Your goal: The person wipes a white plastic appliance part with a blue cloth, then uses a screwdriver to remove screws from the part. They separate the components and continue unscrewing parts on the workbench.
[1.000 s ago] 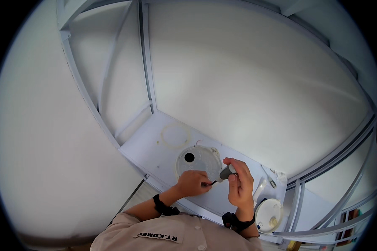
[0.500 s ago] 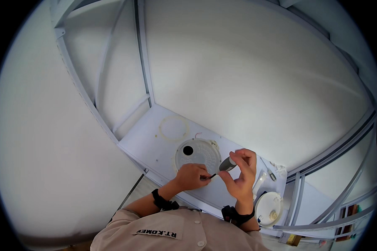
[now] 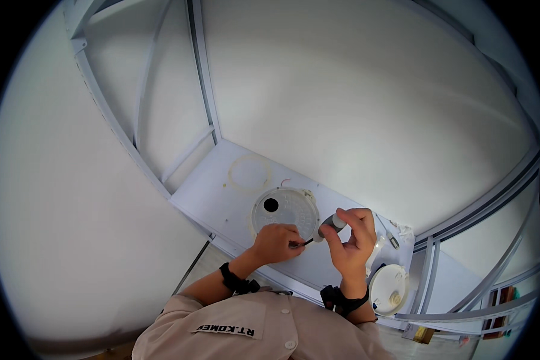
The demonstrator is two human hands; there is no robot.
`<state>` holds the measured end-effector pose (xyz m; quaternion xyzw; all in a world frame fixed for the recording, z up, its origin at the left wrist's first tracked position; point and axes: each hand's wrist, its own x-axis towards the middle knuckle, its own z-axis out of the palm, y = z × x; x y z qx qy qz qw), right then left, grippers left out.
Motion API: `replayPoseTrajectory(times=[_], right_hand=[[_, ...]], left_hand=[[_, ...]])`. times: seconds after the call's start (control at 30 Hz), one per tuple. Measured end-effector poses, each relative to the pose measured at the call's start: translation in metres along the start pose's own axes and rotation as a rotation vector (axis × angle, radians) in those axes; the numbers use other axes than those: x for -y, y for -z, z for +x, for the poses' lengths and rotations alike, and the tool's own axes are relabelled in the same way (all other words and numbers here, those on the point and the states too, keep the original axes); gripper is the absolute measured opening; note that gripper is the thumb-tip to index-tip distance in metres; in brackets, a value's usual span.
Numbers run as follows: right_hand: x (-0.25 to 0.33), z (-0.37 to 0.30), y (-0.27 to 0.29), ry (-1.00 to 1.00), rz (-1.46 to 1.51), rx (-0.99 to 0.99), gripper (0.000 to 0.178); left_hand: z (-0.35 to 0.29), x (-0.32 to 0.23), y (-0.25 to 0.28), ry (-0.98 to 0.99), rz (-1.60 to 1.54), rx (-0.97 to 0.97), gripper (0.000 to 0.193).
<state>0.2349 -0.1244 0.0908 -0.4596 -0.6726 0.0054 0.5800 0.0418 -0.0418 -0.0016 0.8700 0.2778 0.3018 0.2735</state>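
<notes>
My right hand (image 3: 353, 247) is closed on the handle of a screwdriver (image 3: 329, 228), a thick grey grip with a pale butt end. Its dark, thin shaft slants down to the left, reaching the fingertips of my left hand (image 3: 274, 245). Those left fingers are pinched around something small and dark at the shaft's end; I cannot make out what. Just beyond both hands lies a round, whitish disc-shaped cover (image 3: 295, 209) with a dark round hole (image 3: 271, 205). My left hand hides part of its near edge.
On the white table (image 3: 207, 192), a thin yellowish ring (image 3: 230, 174) lies far left. A second round white part (image 3: 384, 288), a curved white piece (image 3: 375, 255) and a slim tool with a grey-green handle (image 3: 393, 240) are at the right. Frame posts (image 3: 425, 270) border the table.
The screwdriver and my right hand have shifted slightly up and to the right in the picture. Both hands keep their grip, and the whole view has moved a little.
</notes>
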Motion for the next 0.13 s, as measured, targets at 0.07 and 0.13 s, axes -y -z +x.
replayPoseTrajectory(times=[0.07, 0.13], right_hand=[[-0.0007, 0.0005, -0.0049, -0.055, 0.120, -0.006, 0.044], [-0.0015, 0.0011, -0.0083, -0.089, 0.250, -0.001, 0.050]], left_hand=[[-0.0006, 0.0005, -0.0003, 0.005, -0.005, 0.001, 0.012], [-0.0003, 0.0011, -0.0009, 0.005, -0.015, 0.000, 0.013]])
